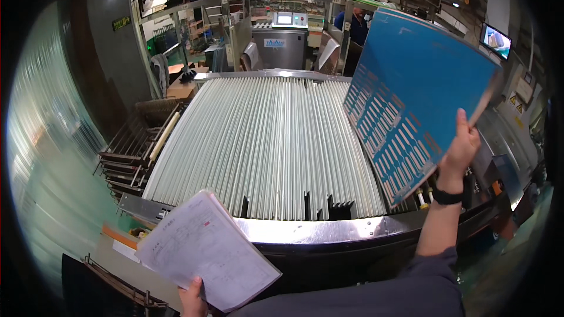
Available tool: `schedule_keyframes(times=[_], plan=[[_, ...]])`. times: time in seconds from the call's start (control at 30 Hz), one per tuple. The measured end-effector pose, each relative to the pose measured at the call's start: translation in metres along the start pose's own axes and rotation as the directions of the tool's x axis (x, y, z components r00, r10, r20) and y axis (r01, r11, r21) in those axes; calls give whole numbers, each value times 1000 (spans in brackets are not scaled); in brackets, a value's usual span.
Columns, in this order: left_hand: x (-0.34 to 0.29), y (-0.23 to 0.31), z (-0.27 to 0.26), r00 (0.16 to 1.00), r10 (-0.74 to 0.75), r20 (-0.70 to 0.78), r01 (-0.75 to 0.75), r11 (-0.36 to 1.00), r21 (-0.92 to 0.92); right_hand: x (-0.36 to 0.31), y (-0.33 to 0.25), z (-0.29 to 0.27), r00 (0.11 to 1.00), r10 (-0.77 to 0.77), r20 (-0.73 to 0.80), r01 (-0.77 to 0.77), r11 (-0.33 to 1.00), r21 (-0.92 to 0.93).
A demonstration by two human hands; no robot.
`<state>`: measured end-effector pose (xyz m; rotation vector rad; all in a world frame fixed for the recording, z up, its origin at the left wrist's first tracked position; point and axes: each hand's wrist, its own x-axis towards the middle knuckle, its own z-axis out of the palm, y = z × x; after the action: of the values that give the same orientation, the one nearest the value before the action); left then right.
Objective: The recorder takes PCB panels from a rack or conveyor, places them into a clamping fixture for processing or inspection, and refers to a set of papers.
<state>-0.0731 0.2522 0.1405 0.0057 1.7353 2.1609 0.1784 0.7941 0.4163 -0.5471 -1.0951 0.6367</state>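
My left hand (192, 300) grips the lower edge of a stack of white printed sheets (208, 252), thumb on top; the stack is tilted at the front left. In my right hand (463, 148) is a large blue panel (426, 76), raised upright at a slant on the right side. Rows of pale slot-shaped marks run across the panel's lower left part; I cannot tell if they are cut through. My fingers clasp its lower right edge, with a dark band on the wrist. Between both hands lies a wide bed of pale parallel bars (264, 141) in a metal frame.
A shiny metal rail (317, 230) edges the bed in front. Wire racks (132, 152) stand at its left. Beyond it is a grey machine cabinet (279, 50) with a small screen. Another person (357, 26) is partly hidden behind the panel. A monitor (496, 41) hangs at right.
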Motion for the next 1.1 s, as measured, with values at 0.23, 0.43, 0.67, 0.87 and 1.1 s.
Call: schedule_keyframes(times=[0.23, 0.43, 0.67, 0.87, 1.1], plan=[[29, 17, 19, 987, -23, 160, 49, 986, -161, -15, -49, -94, 948, 247, 200, -307, 874, 377], [42, 45, 62, 954, -2, 299, 131, 902, -411, -47, -87, -83, 866, 430, 255, -496, 678, 542], [61, 66, 104, 946, 64, 319, 130, 824, -551, -55, -48, -46, 953, -119, 278, -10, 907, 420], [25, 96, 111, 955, 160, 248, 81, 665, -742, -92, -51, 31, 803, 472, 362, -593, 689, 416], [-29, 92, 37, 981, 191, -39, -132, 504, -854, -133, 28, 79, 544, -612, 574, 736, 676, 24]])
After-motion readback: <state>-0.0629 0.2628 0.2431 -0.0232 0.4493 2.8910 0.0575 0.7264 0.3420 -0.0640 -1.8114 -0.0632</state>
